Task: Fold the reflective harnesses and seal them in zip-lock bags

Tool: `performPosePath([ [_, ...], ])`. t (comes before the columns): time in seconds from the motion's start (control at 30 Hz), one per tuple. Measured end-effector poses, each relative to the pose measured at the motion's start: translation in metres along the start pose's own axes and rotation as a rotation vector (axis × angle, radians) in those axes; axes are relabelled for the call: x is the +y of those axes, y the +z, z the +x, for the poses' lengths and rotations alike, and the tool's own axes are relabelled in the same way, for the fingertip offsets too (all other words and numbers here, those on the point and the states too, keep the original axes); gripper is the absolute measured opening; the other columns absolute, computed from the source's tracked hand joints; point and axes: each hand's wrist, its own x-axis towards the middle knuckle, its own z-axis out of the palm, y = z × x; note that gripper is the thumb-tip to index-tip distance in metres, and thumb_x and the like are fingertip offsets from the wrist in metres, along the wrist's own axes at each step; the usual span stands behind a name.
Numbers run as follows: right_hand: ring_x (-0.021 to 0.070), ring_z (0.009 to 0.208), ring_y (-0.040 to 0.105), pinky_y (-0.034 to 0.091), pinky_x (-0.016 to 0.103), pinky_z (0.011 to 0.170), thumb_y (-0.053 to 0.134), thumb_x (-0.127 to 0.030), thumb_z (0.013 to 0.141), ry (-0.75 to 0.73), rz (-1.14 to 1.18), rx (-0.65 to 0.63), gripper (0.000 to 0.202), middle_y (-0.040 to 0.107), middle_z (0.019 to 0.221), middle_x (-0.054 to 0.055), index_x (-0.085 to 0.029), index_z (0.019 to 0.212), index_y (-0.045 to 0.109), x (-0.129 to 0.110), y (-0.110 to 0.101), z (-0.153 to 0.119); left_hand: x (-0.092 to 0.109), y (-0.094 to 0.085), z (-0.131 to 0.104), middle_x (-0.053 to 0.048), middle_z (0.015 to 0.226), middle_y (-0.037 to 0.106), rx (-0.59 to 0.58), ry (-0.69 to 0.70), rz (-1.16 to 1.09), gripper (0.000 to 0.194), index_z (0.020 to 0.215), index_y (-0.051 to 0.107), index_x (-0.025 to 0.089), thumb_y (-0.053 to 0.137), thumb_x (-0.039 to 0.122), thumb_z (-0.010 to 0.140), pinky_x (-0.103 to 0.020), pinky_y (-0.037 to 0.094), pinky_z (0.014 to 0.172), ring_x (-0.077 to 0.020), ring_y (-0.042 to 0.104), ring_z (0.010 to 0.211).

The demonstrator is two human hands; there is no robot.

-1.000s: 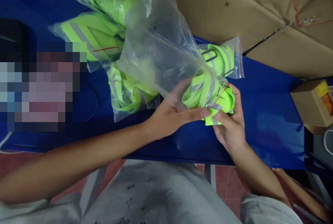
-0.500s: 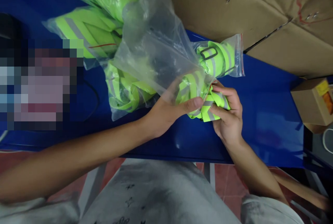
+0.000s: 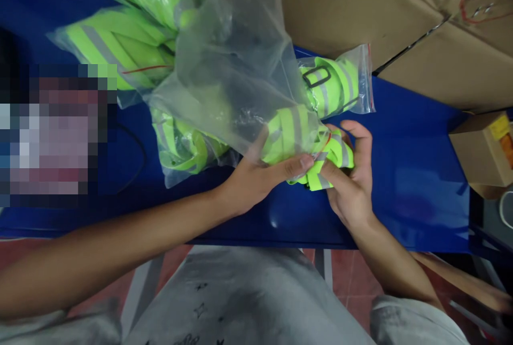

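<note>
My left hand (image 3: 260,177) grips a clear plastic bag (image 3: 240,56) near its red-edged mouth, thumb on top. Part of a rolled neon-yellow reflective strap (image 3: 290,131) with grey stripes is inside this bag; the rest sticks out of the mouth. At that outer end, my right hand (image 3: 355,174) presses its thumb on the strap, with the index finger raised and curved away. Its other fingers are partly hidden behind the strap. Just beyond lies a bagged strap (image 3: 331,86) with a black buckle.
More bagged neon straps (image 3: 188,142) lie left on the blue table (image 3: 417,174), with others (image 3: 120,46) further back. Brown cardboard boxes (image 3: 393,19) line the far side. A small open carton (image 3: 481,153) is at right. Another person's arm (image 3: 460,281) shows at lower right.
My right index finger has lifted off the strap and straightened somewhat. The strap end has shifted slightly further into the bag. My left hand keeps its hold.
</note>
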Motion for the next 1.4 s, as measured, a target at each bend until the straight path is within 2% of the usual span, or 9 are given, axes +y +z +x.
performPosePath([
  [0.13, 0.0160, 0.091, 0.070, 0.061, 0.030, 0.079, 0.086, -0.035, 0.080, 0.398, 0.433, 0.170, 0.050, 0.069, 0.109, -0.002, -0.033, 0.120, 0.056, -0.011, 0.009, 0.003, -0.009, 0.003, -0.001, -0.006, 0.136, 0.073, 0.066, -0.048, -0.059, 0.054, 0.137, 0.065, 0.024, 0.083, 0.039, 0.089, -0.041, 0.051, 0.118, -0.0249, 0.068, 0.130],
  [0.23, 0.0126, 0.080, 0.068, 0.059, 0.024, 0.070, 0.094, -0.036, 0.071, 0.536, 0.594, 0.214, 0.047, 0.070, 0.094, -0.006, -0.030, 0.105, 0.061, -0.014, 0.013, 0.009, -0.014, 0.005, -0.002, -0.007, 0.142, 0.070, 0.050, -0.016, -0.092, 0.062, 0.144, 0.061, 0.026, 0.083, 0.040, 0.088, -0.044, 0.045, 0.123, -0.0271, 0.063, 0.138],
  [0.37, 0.0110, 0.077, 0.065, 0.058, 0.023, 0.067, 0.093, -0.040, 0.073, 0.473, 0.616, 0.203, 0.042, 0.068, 0.089, -0.006, -0.030, 0.101, 0.064, -0.007, 0.014, 0.008, -0.010, 0.005, 0.001, -0.006, 0.136, 0.073, -0.015, -0.017, -0.085, 0.062, 0.144, 0.062, 0.028, 0.084, 0.036, 0.087, -0.045, 0.048, 0.121, -0.0273, 0.064, 0.137],
  [0.6, 0.0113, 0.079, 0.062, 0.054, 0.024, 0.068, 0.085, -0.026, 0.084, 0.066, 0.134, 0.192, 0.036, 0.062, 0.094, -0.004, -0.028, 0.108, 0.058, -0.007, 0.016, -0.001, 0.011, 0.000, 0.003, -0.005, 0.121, 0.078, 0.044, 0.049, 0.021, 0.045, 0.124, 0.074, 0.022, 0.089, 0.026, 0.081, -0.039, 0.055, 0.110, -0.0253, 0.072, 0.121],
  [0.87, 0.0076, 0.058, 0.047, 0.043, 0.021, 0.052, 0.084, -0.046, 0.083, 0.428, 0.339, 0.236, 0.044, 0.051, 0.075, -0.008, -0.026, 0.092, 0.046, 0.003, 0.020, 0.006, -0.013, 0.005, 0.000, -0.006, 0.128, 0.076, 0.086, -0.050, 0.032, 0.046, 0.121, 0.076, 0.022, 0.090, 0.029, 0.077, -0.037, 0.056, 0.106, -0.0238, 0.071, 0.119],
  [1.0, 0.0106, 0.071, 0.058, 0.052, 0.024, 0.059, 0.078, -0.045, 0.091, 0.258, 0.287, 0.185, 0.031, 0.057, 0.090, -0.003, -0.028, 0.104, 0.055, -0.011, 0.015, -0.002, 0.001, 0.005, 0.002, -0.004, 0.123, 0.078, 0.011, -0.122, -0.050, 0.044, 0.121, 0.076, 0.024, 0.089, 0.031, 0.079, -0.039, 0.055, 0.109, -0.0251, 0.071, 0.121],
  [1.07, 0.0178, 0.096, 0.069, 0.062, 0.031, 0.074, 0.075, -0.049, 0.093, 0.085, 0.212, 0.039, 0.044, 0.063, 0.117, 0.004, -0.031, 0.128, 0.057, -0.016, 0.010, -0.006, 0.016, 0.003, 0.002, -0.004, 0.119, 0.079, 0.009, -0.099, -0.098, 0.035, 0.116, 0.078, 0.024, 0.085, 0.034, 0.084, -0.039, 0.054, 0.111, -0.0271, 0.069, 0.126],
  [1.17, 0.0281, 0.131, 0.062, 0.061, 0.045, 0.102, 0.081, -0.044, 0.090, -0.183, -0.001, -0.060, 0.062, 0.057, 0.142, 0.009, -0.032, 0.145, 0.056, -0.012, 0.004, -0.005, 0.032, 0.000, 0.001, -0.003, 0.117, 0.079, 0.048, -0.091, -0.142, 0.024, 0.109, 0.080, 0.023, 0.082, 0.034, 0.087, -0.039, 0.053, 0.112, -0.0303, 0.066, 0.132],
  [1.4, 0.0206, 0.098, 0.068, 0.060, 0.039, 0.084, 0.079, -0.027, 0.091, -0.284, -0.199, 0.114, 0.020, 0.069, 0.107, 0.003, -0.026, 0.108, 0.069, 0.000, 0.007, 0.002, 0.011, 0.003, -0.007, -0.002, 0.105, 0.080, 0.028, -0.222, -0.293, 0.031, 0.113, 0.078, 0.024, 0.086, 0.029, 0.083, -0.038, 0.049, 0.114, -0.0254, 0.067, 0.128],
])
